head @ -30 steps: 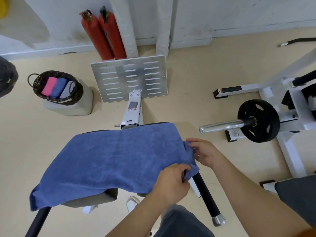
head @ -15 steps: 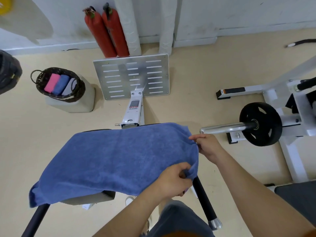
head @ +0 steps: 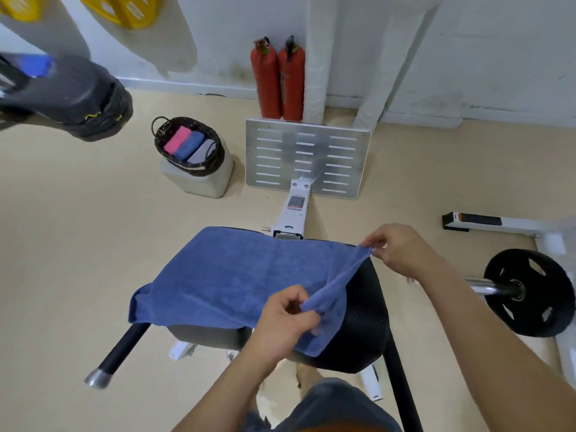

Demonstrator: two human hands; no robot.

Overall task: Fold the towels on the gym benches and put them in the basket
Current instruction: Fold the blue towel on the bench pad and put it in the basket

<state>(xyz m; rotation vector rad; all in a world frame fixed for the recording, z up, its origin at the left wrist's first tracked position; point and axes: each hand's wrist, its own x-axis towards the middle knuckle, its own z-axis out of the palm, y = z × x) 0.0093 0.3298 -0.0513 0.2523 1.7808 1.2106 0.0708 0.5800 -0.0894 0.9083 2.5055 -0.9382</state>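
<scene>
Across a black gym bench (head: 364, 322), a blue towel (head: 237, 275) is lying draped; the left hand (head: 286, 319) and right hand (head: 402, 251) are pinching its lifted right edge. Soft, light, floppy: corners likely hold best.

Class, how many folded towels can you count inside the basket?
3, side by side in the basket: pink towel at the left, blue towel in the middle, grey towel at the right. Others may lie hidden underneath.
</scene>
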